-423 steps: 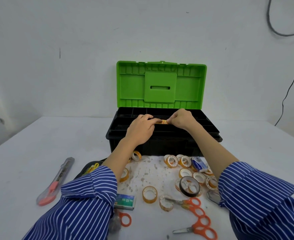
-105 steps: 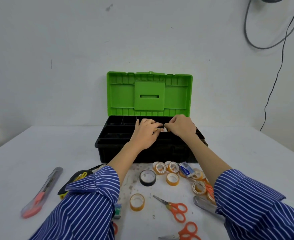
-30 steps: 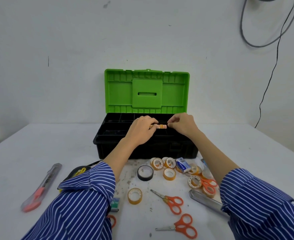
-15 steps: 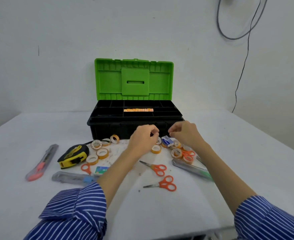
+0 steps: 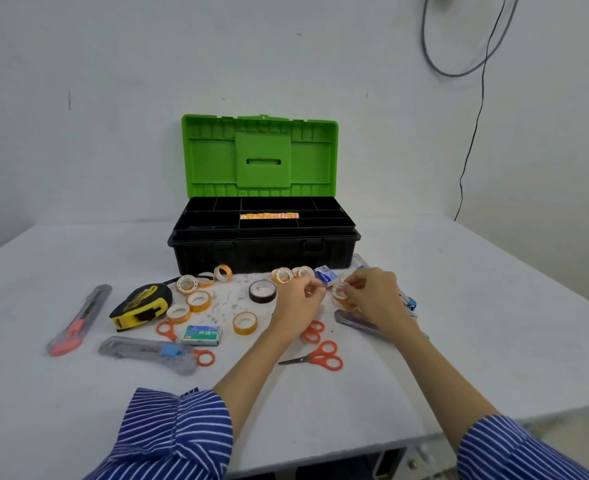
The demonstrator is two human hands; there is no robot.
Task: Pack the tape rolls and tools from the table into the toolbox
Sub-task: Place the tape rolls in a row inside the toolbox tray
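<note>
Head view shows our right hand (image 5: 372,296) with fingers curled around a small clear tape roll (image 5: 341,291), pinching it just above the table (image 5: 494,323) in front of the toolbox (image 5: 263,249). Our left hand (image 5: 298,303) sits close beside it, fingers bent toward that roll; whether it grips anything we cannot tell. Both forearms reach forward from striped sleeves, wrists low over the table.

We judge these rolls light and stiff, with smooth, slightly slippery sides, so we pinch across the rim or hook a fingertip through the core. More rolls lie loose nearby: a black tape roll (image 5: 262,291), an orange roll (image 5: 245,323), and a cluster (image 5: 196,296) beside the yellow tape measure (image 5: 140,306). Orange scissors (image 5: 315,356) and the utility knives (image 5: 78,320) look heavier and rigid; we would take them by handle or body. A packed row of rolls (image 5: 269,215) already fills one tray compartment.
</note>
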